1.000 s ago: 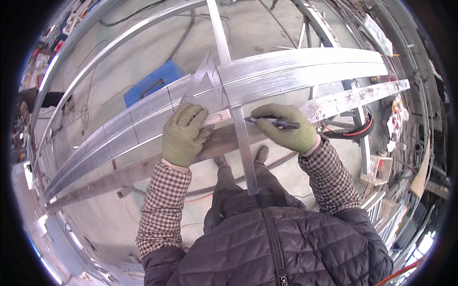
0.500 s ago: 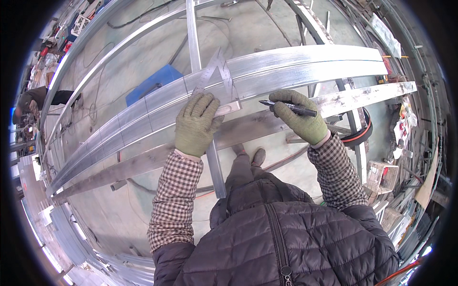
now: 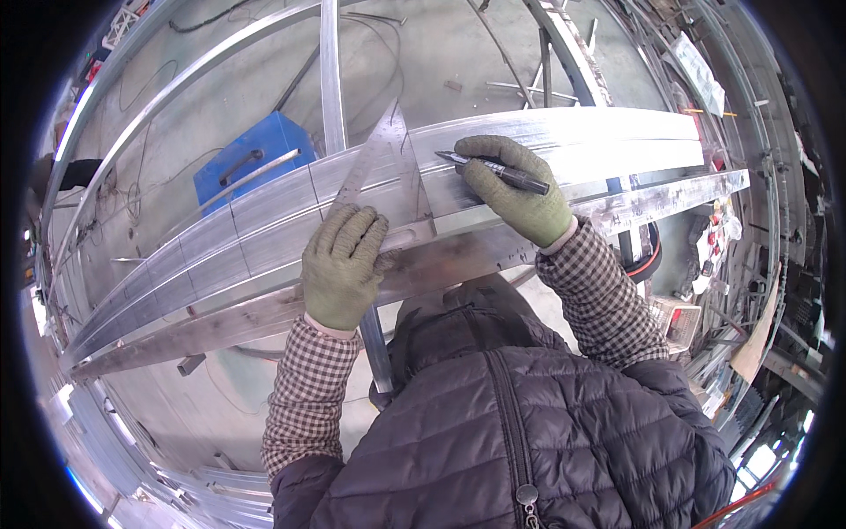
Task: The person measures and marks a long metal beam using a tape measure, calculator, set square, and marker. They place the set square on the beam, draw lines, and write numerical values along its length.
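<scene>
- Wide silvery aluminium beam point(image 3: 573, 145), ribbed along its length, runs under both your hands from lower left to upper right; a narrower flat metal rail point(image 3: 670, 198) lies just on your side of it.
- Thin upright aluminium bar point(image 3: 330, 70) crosses behind the beam, above your left hand, and shows again below that hand near your jacket.
- Blue box with a metal handle point(image 3: 251, 163) sits on the concrete floor beyond the beam, up and left of your left hand.
- Flat triangular steel set square point(image 3: 392, 167) lies on the beam between your hands, its point away from you.
- Your left hand point(image 3: 342, 264), in a green knit glove, rests palm down with fingers spread on the square's near edge, pressing it flat to the beam.
- Your right hand point(image 3: 520, 189), same glove, is closed round a black marker pen point(image 3: 493, 169).
- The pen's tip points left, at the beam face just right of the square's edge; you cannot tell whether it touches.
</scene>
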`<action>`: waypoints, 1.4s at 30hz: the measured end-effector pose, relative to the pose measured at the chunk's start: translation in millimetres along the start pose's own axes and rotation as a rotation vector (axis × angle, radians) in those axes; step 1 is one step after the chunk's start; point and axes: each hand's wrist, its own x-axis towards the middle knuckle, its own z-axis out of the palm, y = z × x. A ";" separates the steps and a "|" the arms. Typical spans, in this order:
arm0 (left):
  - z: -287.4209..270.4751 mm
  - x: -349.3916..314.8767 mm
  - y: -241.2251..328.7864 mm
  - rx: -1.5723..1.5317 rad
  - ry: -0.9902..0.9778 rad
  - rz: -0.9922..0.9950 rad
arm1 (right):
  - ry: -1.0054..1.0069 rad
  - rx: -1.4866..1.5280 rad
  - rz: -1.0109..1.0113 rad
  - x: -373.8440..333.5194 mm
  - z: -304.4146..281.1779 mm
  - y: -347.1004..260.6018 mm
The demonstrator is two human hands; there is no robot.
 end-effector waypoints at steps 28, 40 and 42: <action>-5.0 2.2 17.0 0.024 -0.038 -0.119 | -0.267 -0.400 -0.252 31.1 -3.7 -9.5; 0.1 9.1 18.1 0.035 -0.019 -0.072 | -0.184 -0.153 -0.182 -11.7 -66.8 3.8; 7.0 18.0 24.1 0.039 -0.029 -0.052 | -0.089 -0.067 -0.122 -5.5 -85.1 12.0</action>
